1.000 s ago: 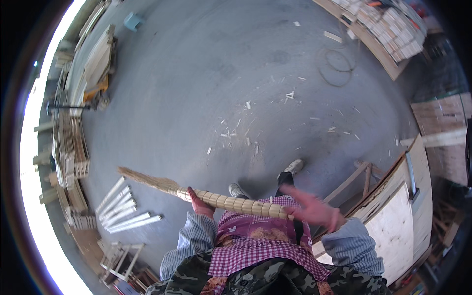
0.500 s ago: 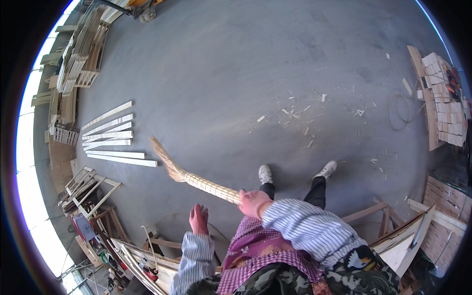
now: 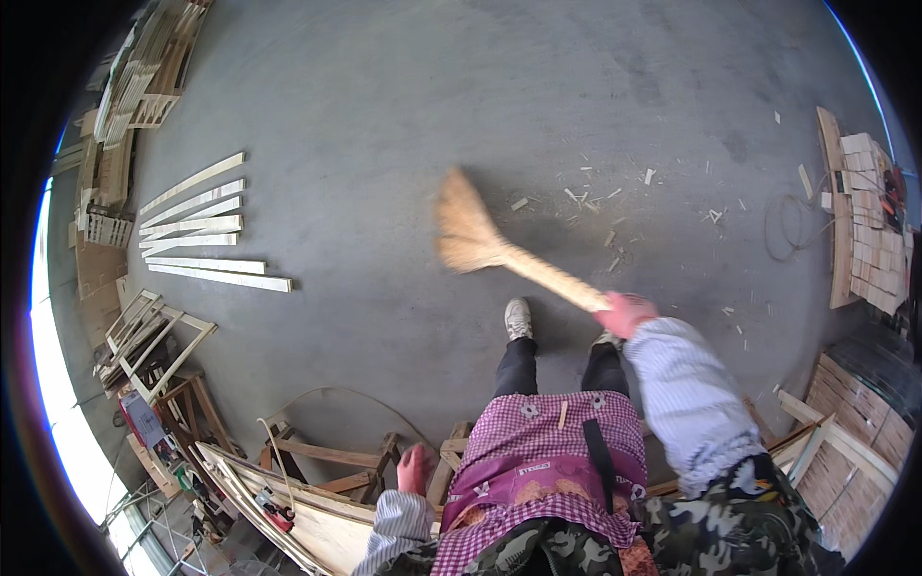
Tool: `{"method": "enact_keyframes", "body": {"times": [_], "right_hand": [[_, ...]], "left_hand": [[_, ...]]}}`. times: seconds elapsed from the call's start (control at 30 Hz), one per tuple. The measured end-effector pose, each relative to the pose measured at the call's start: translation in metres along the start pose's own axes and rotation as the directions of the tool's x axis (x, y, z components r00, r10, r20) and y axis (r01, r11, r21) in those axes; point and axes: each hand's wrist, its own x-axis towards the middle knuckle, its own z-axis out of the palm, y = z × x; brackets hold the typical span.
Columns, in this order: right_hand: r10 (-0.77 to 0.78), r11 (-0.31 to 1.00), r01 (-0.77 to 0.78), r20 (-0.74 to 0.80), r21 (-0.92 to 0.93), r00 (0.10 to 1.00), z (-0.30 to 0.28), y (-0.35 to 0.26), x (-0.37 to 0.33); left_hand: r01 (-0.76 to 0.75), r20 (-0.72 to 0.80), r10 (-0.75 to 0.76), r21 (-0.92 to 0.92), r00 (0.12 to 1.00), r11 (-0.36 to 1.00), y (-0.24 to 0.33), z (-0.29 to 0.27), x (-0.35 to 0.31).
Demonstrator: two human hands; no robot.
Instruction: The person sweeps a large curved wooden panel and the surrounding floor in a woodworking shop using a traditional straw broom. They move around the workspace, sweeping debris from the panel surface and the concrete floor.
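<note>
My right hand (image 3: 626, 315) is closed round the handle end of a straw broom (image 3: 552, 276), in front of me and right of centre. The broom's fanned tan bristles (image 3: 467, 226) point up and left over the grey floor, smeared by motion. Wood chips and small offcuts (image 3: 615, 238) lie scattered to the right of the bristles, apart from them. My left hand (image 3: 415, 469) hangs low at my left side with nothing in it, its fingers loosely bent. A wooden trestle (image 3: 331, 454) stands close beside it.
Several pale wood strips (image 3: 197, 224) lie fanned on the floor at left. Planks and frames (image 3: 158, 346) line the left side. A stack of wood blocks (image 3: 869, 221) stands at far right, near a loose cable (image 3: 786, 230). A workbench (image 3: 312, 523) is at lower left.
My right hand has swung the broom to the right, and its bristles now fan out nearer the wood chips. My left hand has dropped lower and back. The view has shifted somewhat.
</note>
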Motion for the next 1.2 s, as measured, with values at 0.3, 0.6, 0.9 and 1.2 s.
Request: {"method": "enact_keyframes", "body": {"times": [0.3,0.6,0.9,1.2], "right_hand": [[0.506,0.806,-0.439,-0.076,0.398,0.859,-0.041,0.311,-0.134],[0.128,0.909,-0.047,-0.171,0.413,0.977,0.04,0.359,-0.271],[-0.253,0.966,0.254,0.028,-0.05,0.967,0.123,0.2,-0.149],[0.184,0.98,-0.195,-0.171,-0.051,0.968,0.04,0.445,-0.2]], "left_hand": [[-0.085,0.081,0.075,0.139,0.994,0.987,-0.01,0.093,-0.044],[-0.055,0.075,0.041,0.19,0.996,0.98,-0.091,0.068,-0.096],[-0.399,0.211,0.341,0.383,0.916,0.834,-0.023,0.164,-0.158],[-0.062,-0.091,0.109,0.412,0.99,0.909,-0.081,0.083,-0.149]]}}
